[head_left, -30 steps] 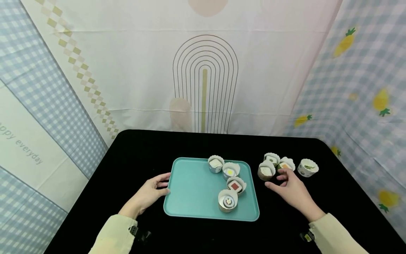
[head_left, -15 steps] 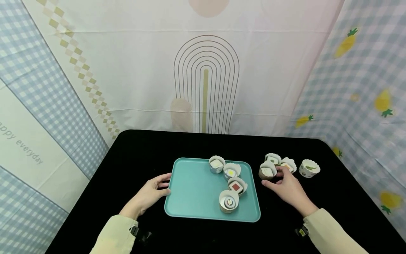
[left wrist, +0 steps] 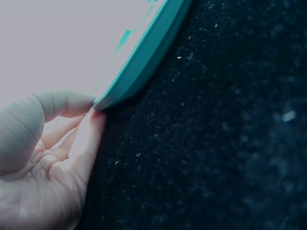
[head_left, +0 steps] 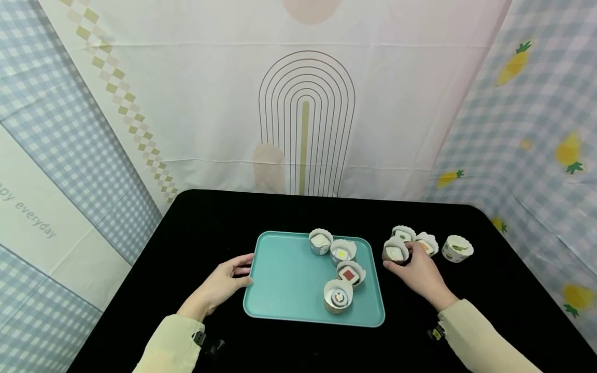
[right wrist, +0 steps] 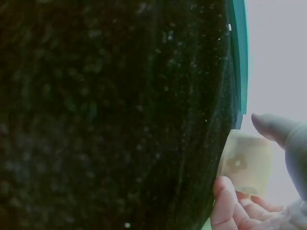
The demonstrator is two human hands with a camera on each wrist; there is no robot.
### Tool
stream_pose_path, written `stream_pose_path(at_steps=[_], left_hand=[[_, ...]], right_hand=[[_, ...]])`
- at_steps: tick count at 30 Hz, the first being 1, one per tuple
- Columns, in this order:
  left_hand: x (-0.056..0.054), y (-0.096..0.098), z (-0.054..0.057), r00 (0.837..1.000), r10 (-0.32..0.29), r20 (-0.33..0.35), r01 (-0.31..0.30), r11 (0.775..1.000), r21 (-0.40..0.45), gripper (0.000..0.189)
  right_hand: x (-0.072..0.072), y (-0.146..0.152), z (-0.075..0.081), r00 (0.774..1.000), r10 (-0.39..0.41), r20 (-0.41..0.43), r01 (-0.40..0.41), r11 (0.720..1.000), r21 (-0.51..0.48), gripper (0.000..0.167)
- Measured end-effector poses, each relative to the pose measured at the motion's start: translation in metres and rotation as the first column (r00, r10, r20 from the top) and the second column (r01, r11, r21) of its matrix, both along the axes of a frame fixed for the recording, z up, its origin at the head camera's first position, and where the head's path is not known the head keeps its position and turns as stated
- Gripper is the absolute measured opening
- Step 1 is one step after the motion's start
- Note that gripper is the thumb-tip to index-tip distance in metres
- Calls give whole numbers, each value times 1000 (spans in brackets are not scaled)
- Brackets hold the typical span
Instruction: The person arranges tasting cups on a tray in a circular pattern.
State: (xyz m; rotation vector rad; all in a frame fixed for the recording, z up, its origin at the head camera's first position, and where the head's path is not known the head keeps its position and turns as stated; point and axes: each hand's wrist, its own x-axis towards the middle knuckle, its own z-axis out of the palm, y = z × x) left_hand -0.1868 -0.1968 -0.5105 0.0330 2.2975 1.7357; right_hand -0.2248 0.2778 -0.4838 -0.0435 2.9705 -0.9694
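With thumb and fingertips my left hand (head_left: 225, 281) pinches the left rim of a teal tray (head_left: 284, 280); the left wrist view shows the tray's edge (left wrist: 139, 62) between them. To the tray's right, my right hand (head_left: 422, 274) has thumb and fingers around a brown paper baking cup (head_left: 388, 255) holding a pale square piece. In the right wrist view a flower mark shows on this cup (right wrist: 244, 163), fingertips against one side and the thumb close to the other. Several filled paper cups stand on the tray, including one with a round piece (head_left: 339, 297) and one with a red-centred piece (head_left: 350, 274).
Behind the gripped cup stand a cup with a green-dotted piece (head_left: 403, 233) and one with an orange-topped piece (head_left: 426, 243). Farther right is a patterned cup (head_left: 457, 249) with green filling. A black cloth (head_left: 224, 217) covers the table; patterned curtains (head_left: 210, 103) enclose it.
My right hand has moved left and closed in around the brown cup. My left hand stays at the tray's edge. The whole view shifts slightly.
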Motion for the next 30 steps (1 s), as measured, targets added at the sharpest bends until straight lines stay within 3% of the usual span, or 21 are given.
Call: stream_pose_path(at_steps=[6, 20, 30], left_hand=[[-1, 0, 1, 1000, 0, 4, 0, 1000, -3, 59], [0, 2, 1, 1000, 20, 0, -20, 1000, -15, 59], [0, 1, 1, 1000, 14, -1, -14, 1000, -18, 59]], right_hand=[[0, -3, -3, 1000, -30, 7, 30, 1000, 2, 87], [-1, -8, -6, 1000, -9, -14, 9, 1000, 9, 81], [14, -5, 4, 1000, -23, -18, 23, 1000, 15, 78]])
